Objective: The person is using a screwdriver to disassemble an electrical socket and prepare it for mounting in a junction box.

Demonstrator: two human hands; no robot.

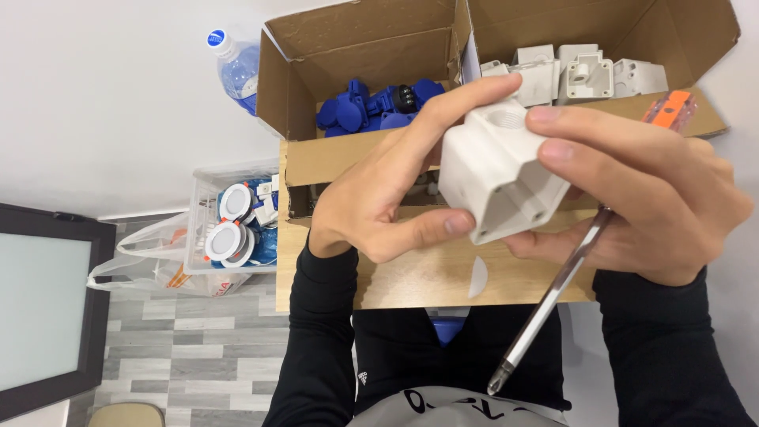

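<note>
A person is looking down at their own two hands, both gripping a white plastic housing point(498, 178) near the middle of the view, above a wooden table point(411, 277). The left hand point(379, 198) is coming in from nine o'clock, its index finger lying along the housing's top edge and its thumb pressing the lower near corner. The right hand point(656, 198) is closing on it from three o'clock, fingers laid over the top by a round hole and wrapped against the right side. So both hands are clamped on the housing, which is sitting between them, tilted, with its open hollow face pointing toward five o'clock.

The right hand is also pinning a screwdriver point(553, 292) under its palm. Its orange handle is poking out at one o'clock, and its long shaft is running down toward seven o'clock, tip pointing at the person's lap, away from the housing.

At twelve o'clock an open cardboard box point(379, 47) is holding blue parts point(371, 107) on the left and white housings point(585, 71) on the right. A water bottle point(237, 67) is lying at eleven o'clock, and a clear bin point(207, 194) of round fittings is sitting at nine.
</note>
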